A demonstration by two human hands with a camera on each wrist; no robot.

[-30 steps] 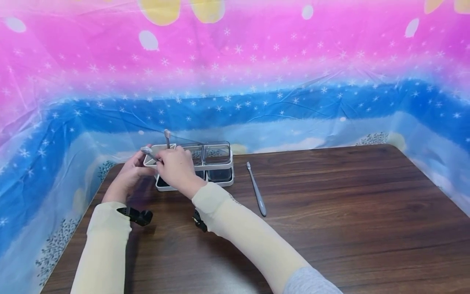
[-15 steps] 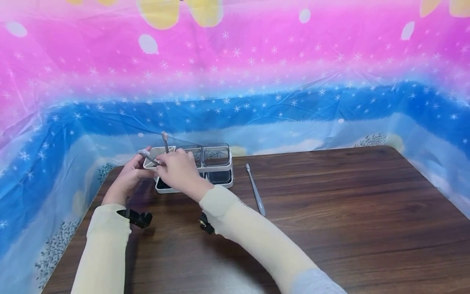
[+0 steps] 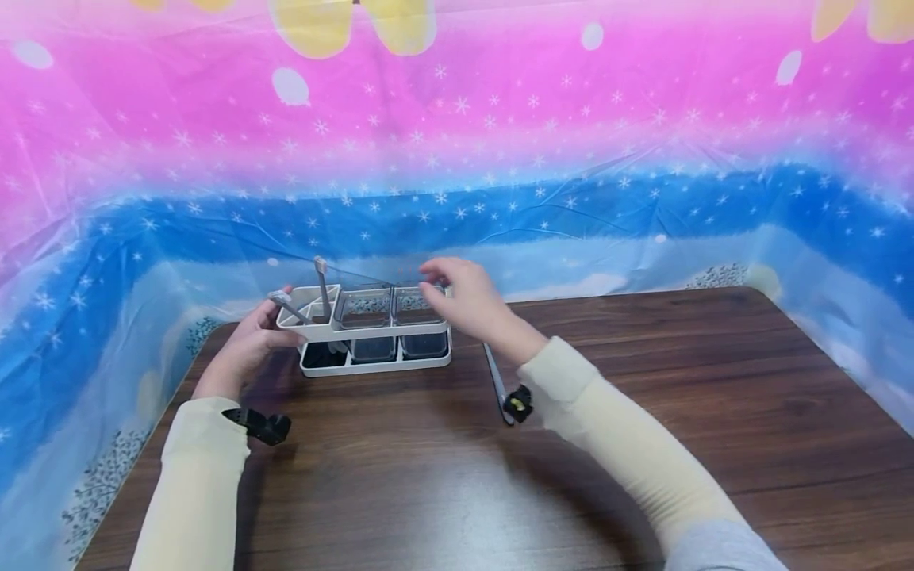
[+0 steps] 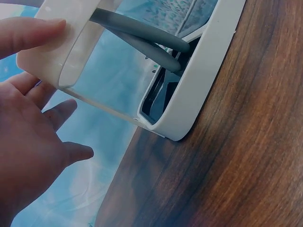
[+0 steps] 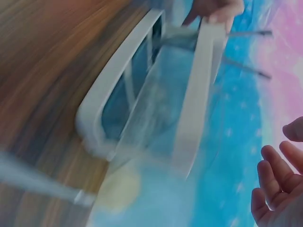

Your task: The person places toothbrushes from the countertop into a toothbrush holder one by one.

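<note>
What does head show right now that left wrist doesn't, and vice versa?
Head only: the right hand, beside the right end of the white two-tier rack and holding nothing; the loose toothbrush on the table; the bristle heads of the two racked toothbrushes.

Left wrist only: the lowest finger of the left hand, stretched out; also a clear look at the lower handle ends in the bottom tier, barely discernible from head.

Both: left hand gripping the rack's upper tier, racked handles, table, patterned backdrop.
</note>
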